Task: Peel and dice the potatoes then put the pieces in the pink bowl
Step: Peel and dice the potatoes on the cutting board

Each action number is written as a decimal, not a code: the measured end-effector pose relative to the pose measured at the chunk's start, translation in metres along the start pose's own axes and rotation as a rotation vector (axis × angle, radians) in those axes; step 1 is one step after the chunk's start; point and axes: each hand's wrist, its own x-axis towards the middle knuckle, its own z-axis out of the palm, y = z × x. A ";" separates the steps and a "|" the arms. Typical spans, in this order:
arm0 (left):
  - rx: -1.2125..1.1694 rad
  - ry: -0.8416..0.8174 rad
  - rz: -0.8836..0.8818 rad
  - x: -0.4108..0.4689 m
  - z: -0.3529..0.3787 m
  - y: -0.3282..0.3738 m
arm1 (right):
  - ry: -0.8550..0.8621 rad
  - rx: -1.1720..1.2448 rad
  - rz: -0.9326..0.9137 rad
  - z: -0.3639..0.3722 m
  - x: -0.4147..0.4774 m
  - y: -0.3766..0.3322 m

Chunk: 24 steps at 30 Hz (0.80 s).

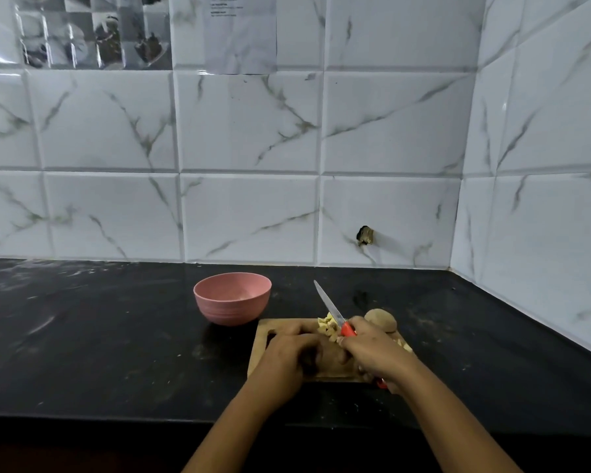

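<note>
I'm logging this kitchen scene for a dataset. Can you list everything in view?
pink bowl: one, pink, on the counter beyond the board's left corner
cutting board: one, brown wood, on the counter under the hands
knife: one, red handle, steel blade pointing towards the wall
diced potato pieces: small heap, pale yellow, far side of the board
whole potato: one, brown, unpeeled, board's far right corner
counter: one, black
wall tiles: many, white marbled, behind and to the right
paper sheet: one, white, on the wall
left hand: one, on the board, fingers curled; what it holds is unclear
right hand: one, grips the knife handle
</note>
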 end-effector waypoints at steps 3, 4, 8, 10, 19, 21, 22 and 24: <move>-0.113 -0.069 -0.084 -0.008 -0.013 0.004 | -0.018 -0.027 0.010 0.003 -0.003 0.004; -0.179 -0.053 -0.129 -0.011 -0.017 0.005 | -0.026 -0.043 0.013 0.003 -0.005 0.004; -0.204 0.142 -0.288 -0.019 -0.021 -0.003 | -0.040 -0.127 -0.015 0.006 -0.013 0.005; -0.188 0.057 -0.363 -0.021 -0.020 -0.001 | -0.037 -0.195 -0.040 0.011 -0.016 0.004; -0.189 0.079 -0.433 -0.013 -0.012 0.002 | 0.071 -0.534 -0.146 0.023 -0.035 -0.004; -0.160 0.076 -0.446 -0.011 -0.011 0.002 | 0.105 -0.589 -0.143 0.023 -0.034 -0.003; -0.144 0.075 -0.449 -0.010 -0.011 0.002 | 0.120 -0.608 -0.140 0.023 -0.034 -0.003; -0.139 0.081 -0.455 -0.009 -0.010 0.003 | 0.138 -0.622 -0.150 0.025 -0.035 -0.002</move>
